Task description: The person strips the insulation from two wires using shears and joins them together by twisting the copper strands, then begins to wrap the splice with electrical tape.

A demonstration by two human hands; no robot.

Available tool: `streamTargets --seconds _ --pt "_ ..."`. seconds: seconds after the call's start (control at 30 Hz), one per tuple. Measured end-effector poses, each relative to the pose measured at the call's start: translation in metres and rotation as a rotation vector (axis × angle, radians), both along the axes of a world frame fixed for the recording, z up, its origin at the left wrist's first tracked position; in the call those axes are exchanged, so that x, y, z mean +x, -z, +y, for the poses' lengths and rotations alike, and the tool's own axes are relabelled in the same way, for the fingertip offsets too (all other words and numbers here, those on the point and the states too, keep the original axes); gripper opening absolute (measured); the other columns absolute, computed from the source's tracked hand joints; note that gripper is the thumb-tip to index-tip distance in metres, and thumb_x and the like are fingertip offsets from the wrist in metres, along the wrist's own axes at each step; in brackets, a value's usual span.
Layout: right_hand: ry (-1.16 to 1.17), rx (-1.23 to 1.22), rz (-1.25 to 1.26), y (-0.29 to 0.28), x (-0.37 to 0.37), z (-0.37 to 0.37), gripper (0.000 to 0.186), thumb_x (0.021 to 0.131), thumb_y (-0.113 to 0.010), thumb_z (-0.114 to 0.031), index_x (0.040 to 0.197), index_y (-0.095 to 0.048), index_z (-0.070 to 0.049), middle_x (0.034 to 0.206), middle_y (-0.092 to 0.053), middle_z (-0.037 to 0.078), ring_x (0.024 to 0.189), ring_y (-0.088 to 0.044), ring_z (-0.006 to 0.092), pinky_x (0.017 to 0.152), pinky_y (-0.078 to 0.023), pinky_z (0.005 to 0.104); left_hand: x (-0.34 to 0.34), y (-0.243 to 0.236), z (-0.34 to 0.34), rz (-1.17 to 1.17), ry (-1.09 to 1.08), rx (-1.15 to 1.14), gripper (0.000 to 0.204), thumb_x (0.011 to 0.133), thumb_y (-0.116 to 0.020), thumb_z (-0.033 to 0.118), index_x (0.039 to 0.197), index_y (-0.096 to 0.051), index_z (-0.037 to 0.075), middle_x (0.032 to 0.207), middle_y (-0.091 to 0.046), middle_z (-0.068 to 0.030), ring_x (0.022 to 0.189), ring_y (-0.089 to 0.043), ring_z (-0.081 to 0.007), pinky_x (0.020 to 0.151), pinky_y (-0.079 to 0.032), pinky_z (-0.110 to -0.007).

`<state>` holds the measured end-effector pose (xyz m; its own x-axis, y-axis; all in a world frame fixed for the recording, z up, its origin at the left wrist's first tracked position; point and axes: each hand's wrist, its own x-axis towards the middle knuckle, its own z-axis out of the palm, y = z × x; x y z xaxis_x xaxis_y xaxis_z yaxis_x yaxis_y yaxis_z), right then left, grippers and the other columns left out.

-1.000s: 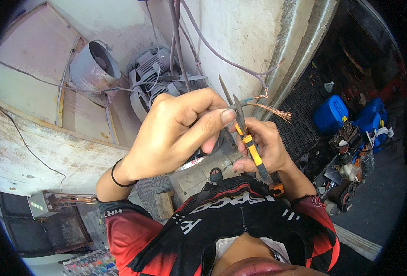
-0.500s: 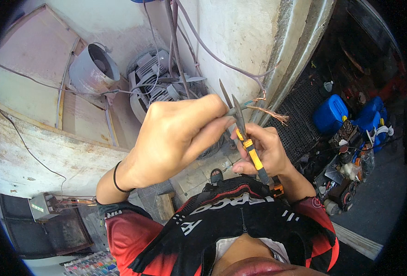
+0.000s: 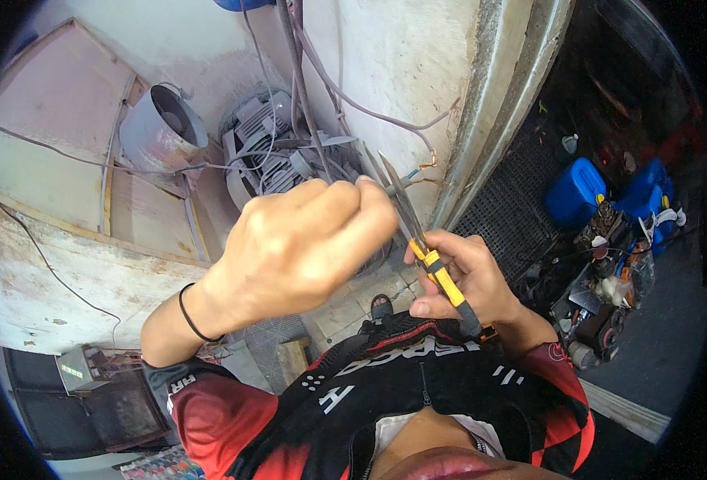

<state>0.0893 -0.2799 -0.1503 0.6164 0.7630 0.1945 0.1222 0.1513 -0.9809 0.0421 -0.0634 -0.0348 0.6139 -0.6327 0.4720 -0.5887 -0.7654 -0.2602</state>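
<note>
My left hand [image 3: 305, 240] is closed, its fingertips pinching a grey cable [image 3: 392, 189] near its stripped end. A short blue wire [image 3: 411, 174] and bare copper strands [image 3: 428, 164] come out of that end. The copper meets the tip of another grey cable [image 3: 405, 124] that hangs by the wall. My right hand [image 3: 473, 276] grips scissors [image 3: 443, 280] with yellow and black handles. Their long pointed blades are slightly apart and lie against the cable beside my left fingertips. Whether the edges cut into it, I cannot tell.
A grey motor [image 3: 261, 140] stands beyond my left hand, beside a round metal duct [image 3: 161, 124]. Cables hang along the pale wall [image 3: 409, 56]. On the right are blue jerrycans [image 3: 575, 192] and a heap of tools and parts [image 3: 601, 296]. A small electrical box [image 3: 81, 370] is at lower left.
My left hand has rolled over slightly and its wrist has shifted left. The scissors have moved a little down and right at the handles. The loose copper strands show less than before.
</note>
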Motion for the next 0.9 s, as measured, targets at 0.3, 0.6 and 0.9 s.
streamTargets --seconds 0.3,0.6,0.9 --pt "0.118 0.119 -0.248 0.028 0.014 0.016 0.064 0.065 -0.090 -0.026 0.112 -0.059 0.003 0.072 -0.060 0.004 0.057 -0.051 0.0074 0.050 -0.040 0.0230 -0.003 0.006 -0.009 0.851 -0.032 -1.117 0.018 0.095 -0.060 0.013 0.086 -0.062 -0.002 0.058 -0.057 -0.0015 0.049 -0.052 -0.0065 0.046 -0.039 -0.024" --pt "0.158 0.197 -0.559 0.039 0.046 0.018 0.065 0.060 -0.091 -0.027 0.110 -0.061 0.001 0.075 -0.063 0.007 0.058 -0.057 0.0124 0.054 -0.045 0.0241 0.000 0.011 -0.020 1.431 0.063 -1.657 0.029 0.099 -0.048 0.022 0.083 -0.054 -0.002 0.046 -0.044 -0.0001 0.036 -0.034 -0.0042 0.037 -0.024 -0.021" --pt "0.076 0.078 -0.350 0.026 0.033 0.005 0.060 0.063 -0.090 -0.025 0.107 -0.061 0.003 0.070 -0.059 0.003 0.057 -0.053 0.0057 0.051 -0.041 0.0207 0.003 0.011 -0.012 0.289 0.065 -0.620 0.009 0.083 -0.068 0.002 0.089 -0.063 -0.003 0.062 -0.058 -0.0060 0.050 -0.057 -0.0132 0.044 -0.042 -0.027"
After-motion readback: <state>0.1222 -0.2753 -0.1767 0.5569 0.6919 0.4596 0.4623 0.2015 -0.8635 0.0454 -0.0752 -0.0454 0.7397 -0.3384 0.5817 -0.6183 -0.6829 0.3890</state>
